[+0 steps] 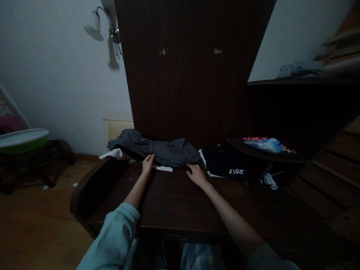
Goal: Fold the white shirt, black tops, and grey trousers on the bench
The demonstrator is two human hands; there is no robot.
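Observation:
A dark grey folded garment lies rumpled along the back of a dark wooden bench top. Its exact kind is hard to make out in the dim light. My left hand pinches its front edge near the middle. Further right, my right hand has its fingers at the same edge, curled on the cloth close to the right end. Between my hands a white strip shows from under the garment. White cloth sticks out at its left end.
Black cloth with white lettering lies to the right. Beyond it, a small dark shelf carries a pale blue plastic bag. A tall dark panel stands behind. At left, a green basin sits on a stool; a wall lamp hangs above.

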